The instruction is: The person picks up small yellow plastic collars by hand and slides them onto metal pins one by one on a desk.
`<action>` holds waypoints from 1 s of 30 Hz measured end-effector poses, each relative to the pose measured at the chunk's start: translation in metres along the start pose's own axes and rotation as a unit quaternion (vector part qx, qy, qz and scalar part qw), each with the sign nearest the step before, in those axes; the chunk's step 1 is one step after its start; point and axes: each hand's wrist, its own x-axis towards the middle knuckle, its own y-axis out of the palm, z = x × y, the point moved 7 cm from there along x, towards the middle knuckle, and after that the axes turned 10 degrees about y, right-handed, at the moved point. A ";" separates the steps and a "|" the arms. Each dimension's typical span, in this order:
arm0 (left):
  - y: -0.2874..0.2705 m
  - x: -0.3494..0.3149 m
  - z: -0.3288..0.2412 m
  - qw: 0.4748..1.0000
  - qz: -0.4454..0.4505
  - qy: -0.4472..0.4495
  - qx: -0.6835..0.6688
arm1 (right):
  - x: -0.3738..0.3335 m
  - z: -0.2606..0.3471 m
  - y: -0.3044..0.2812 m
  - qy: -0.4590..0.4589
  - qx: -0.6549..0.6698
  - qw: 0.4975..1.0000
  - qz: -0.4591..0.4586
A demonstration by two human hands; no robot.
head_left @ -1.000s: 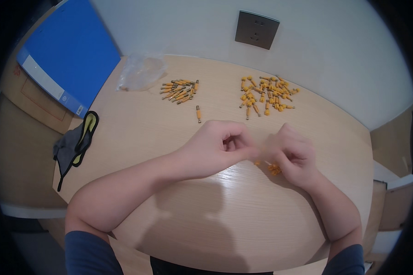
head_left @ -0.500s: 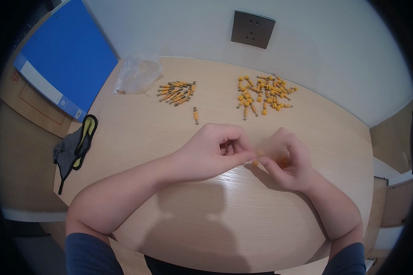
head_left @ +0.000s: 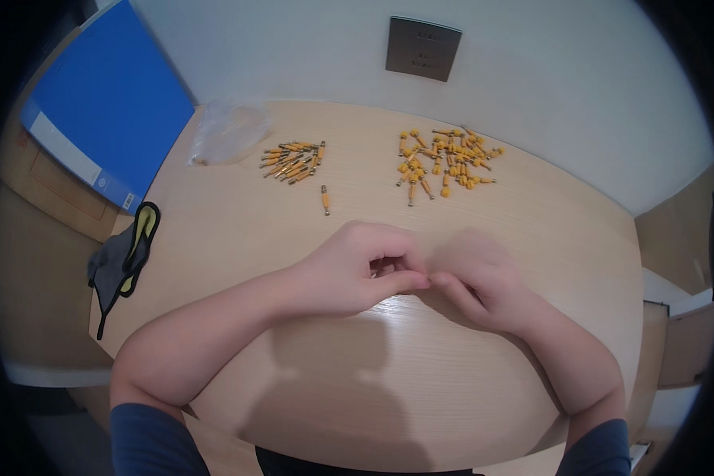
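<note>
My left hand (head_left: pixel 370 270) is closed in a pinch above the middle of the table, thumb against fingertips. What sits in that pinch is too small and too hidden to make out. Right up against its fingertips is my right hand (head_left: pixel 480 278), curled shut and partly smeared by motion; its fingers hide whatever they hold. Beyond my left hand lies a single metal furniture bolt with an orange plastic sleeve (head_left: pixel 325 201). Farther back, a small pile of similar bolts (head_left: pixel 295 161) lies at the left. To the right is a larger, looser pile of bolts with yellow-orange plastic parts (head_left: pixel 450 161).
A crumpled clear plastic bag (head_left: pixel 228 135) rests at the table's back left. A blue file folder (head_left: pixel 111 95) stands along the left side, above a grey and black cloth item with yellow lining (head_left: pixel 123 255). A dark socket plate (head_left: pixel 424 48) is on the wall behind the table (head_left: pixel 325 381).
My hands have come closer together, fingertips now meeting. The orange pieces that showed between them and in my right palm are now hidden. The view has shifted slightly.
</note>
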 end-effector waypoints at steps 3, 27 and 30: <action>0.000 -0.003 0.001 1.000 0.000 -0.013 -0.007 | 0.000 0.001 0.002 -0.004 -0.016 0.999 0.034; 0.005 -0.002 0.000 0.997 0.058 -0.038 -0.021 | -0.001 0.006 0.000 -0.071 -0.014 0.997 0.016; 0.006 -0.002 -0.004 0.997 0.072 -0.019 -0.008 | 0.000 0.006 -0.001 -0.055 -0.007 0.998 0.033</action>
